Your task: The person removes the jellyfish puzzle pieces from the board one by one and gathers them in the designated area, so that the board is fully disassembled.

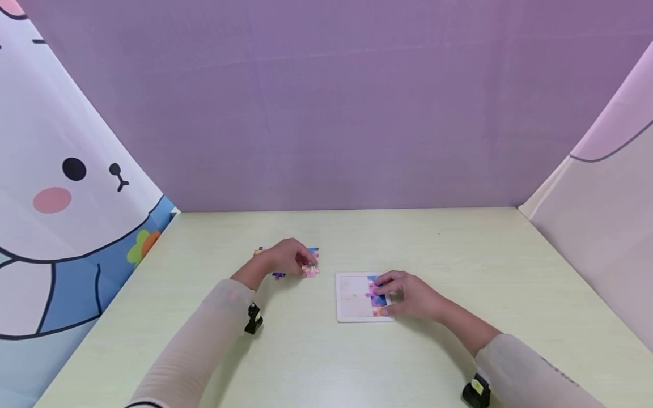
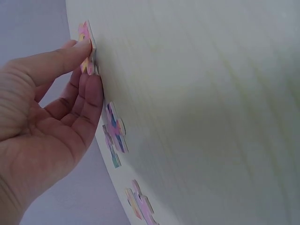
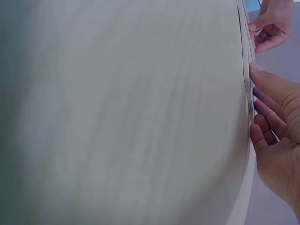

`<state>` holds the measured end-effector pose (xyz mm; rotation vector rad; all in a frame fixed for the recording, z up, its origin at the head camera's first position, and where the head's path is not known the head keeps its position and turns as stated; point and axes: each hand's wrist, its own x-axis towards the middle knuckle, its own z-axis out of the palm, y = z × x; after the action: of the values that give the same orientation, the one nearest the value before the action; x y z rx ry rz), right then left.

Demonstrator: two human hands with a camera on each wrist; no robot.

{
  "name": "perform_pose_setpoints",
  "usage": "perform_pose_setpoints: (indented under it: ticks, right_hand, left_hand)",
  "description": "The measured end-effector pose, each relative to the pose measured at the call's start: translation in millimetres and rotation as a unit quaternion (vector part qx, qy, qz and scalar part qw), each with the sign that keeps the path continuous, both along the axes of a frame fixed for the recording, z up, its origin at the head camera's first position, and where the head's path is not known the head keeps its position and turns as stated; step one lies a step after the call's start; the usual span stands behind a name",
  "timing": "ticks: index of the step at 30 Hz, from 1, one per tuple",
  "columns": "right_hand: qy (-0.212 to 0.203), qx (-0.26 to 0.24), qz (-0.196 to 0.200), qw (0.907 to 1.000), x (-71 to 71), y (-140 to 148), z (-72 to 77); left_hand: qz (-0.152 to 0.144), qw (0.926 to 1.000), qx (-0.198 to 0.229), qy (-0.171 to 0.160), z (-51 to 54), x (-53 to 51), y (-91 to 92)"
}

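A pink and yellow puzzle piece (image 2: pixel 86 56) is pinched between the thumb and fingers of my left hand (image 2: pixel 56 98), at the table's left-centre in the head view. Other pieces (image 2: pixel 115 129) lie near that hand. A white puzzle tray (image 1: pixel 353 298) lies at the middle, with a column of joined colourful pieces (image 1: pixel 377 301) along its right side. My right hand (image 1: pixel 415 297) rests over that column and the tray's right edge, thumb and fingers spread and loosely bent. In the right wrist view, the right hand (image 3: pixel 281 136) touches the thin tray edge; its fingertips are partly hidden.
The pale wooden table (image 1: pixel 326 362) extends around the tray. A purple cloth wall (image 1: pixel 336 113) stands behind it, with a cartoon-printed cloth (image 1: pixel 61 124) at the left and a pale cloth (image 1: pixel 602 215) at the right. Black cameras are strapped at both wrists.
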<state>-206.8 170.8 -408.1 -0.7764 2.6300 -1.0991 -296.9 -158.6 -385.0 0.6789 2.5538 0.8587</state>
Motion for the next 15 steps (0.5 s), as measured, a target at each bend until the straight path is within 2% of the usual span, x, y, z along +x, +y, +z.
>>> perform_pose_setpoints:
  ticks: [8, 12, 15]
  right_hand:
    - [0.002, -0.001, 0.001, 1.0000, -0.7, 0.6, -1.2]
    - [-0.008, -0.007, -0.005, 0.9999, -1.0, 1.0, -1.6]
    - [-0.010, -0.010, -0.004, 0.9999, -0.8, 1.1, -1.6]
  left_hand:
    - [0.016, 0.9997, -0.012, -0.013, 1.1, 1.6, 1.2]
    - [0.022, 0.9996, 0.002, -0.017, 2.4, 3.5, 0.2]
    - [0.024, 0.9990, 0.029, -0.023, 4.1, 6.1, -1.5]
